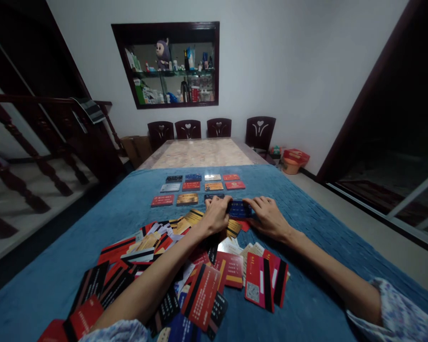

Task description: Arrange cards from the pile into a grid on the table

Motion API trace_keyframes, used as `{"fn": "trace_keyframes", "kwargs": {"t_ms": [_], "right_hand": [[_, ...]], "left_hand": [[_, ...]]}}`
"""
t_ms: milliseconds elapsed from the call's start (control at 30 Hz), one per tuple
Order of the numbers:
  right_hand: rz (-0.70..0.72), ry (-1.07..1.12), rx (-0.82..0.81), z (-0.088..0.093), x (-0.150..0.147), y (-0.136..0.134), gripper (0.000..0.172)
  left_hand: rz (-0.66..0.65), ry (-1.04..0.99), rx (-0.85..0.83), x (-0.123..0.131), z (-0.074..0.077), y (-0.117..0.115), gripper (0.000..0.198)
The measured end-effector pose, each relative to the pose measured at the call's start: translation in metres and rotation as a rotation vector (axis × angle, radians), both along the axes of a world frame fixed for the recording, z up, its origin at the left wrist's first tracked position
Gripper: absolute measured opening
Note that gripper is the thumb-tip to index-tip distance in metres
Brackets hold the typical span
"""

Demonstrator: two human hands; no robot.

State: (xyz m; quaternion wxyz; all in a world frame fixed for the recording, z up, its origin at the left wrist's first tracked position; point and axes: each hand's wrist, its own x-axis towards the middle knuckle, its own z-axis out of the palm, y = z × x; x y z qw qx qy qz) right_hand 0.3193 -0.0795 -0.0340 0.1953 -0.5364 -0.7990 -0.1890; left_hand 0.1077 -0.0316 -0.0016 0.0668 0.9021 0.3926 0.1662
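A dark blue card [239, 209] with pale print lies between my two hands at the right end of the nearest row. My left hand [217, 214] is closed at its left edge, while my right hand [268, 217] pinches its right edge with curled fingers. Just beyond my left hand is a black card [214, 196], partly covered by the fingers. The same row holds a gold card [187, 199] and a red card [162, 200]. Below my forearms spreads a loose heap of mixed cards, including a red card [201, 295] with a dark stripe.
Two farther rows of cards, among them an orange card [214, 186] and a black card [174, 179], lie on the blue cloth [135, 190]. Past the cloth shows the bare tabletop [199, 151]. Chairs [260, 130] stand at the far end, below a wall shelf [173, 105].
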Motion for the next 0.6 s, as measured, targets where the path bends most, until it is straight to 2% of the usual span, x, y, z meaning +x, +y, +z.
{"fn": "trace_keyframes", "kwargs": {"t_ms": [433, 600], "right_hand": [[-0.003, -0.021, 0.077, 0.003, 0.002, 0.007, 0.047], [0.013, -0.037, 0.053, 0.005, 0.003, 0.011, 0.049]], "left_hand": [[-0.022, 0.167, 0.102, -0.001, 0.015, 0.002, 0.050], [-0.025, 0.208, 0.137, -0.002, 0.018, 0.006, 0.051]]}}
